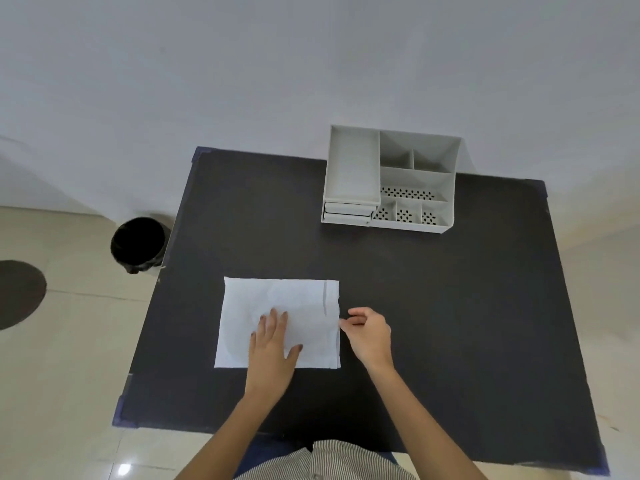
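I see my left hand [273, 336] lying flat, fingers straight, on the folded white paper sheet [298, 299] while my right hand [367, 329] pinches its right edge on the black surface [450, 306], the grey plastic organiser [349, 168] far behind.

An office-style desk space. A table [450, 306] covered in black sheeting stands against a bare white wall [242, 81], with a sheet of paper [277, 299] under the fingers of the left hand [273, 344] and, well beyond the fingers of the right hand [369, 332], a grey desk organiser [391, 181] with drawers, a tray and perforated compartments. Far left of the fingers, a bin [138, 244] lined with a black bag stands on glossy beige floor tiles [69, 393].
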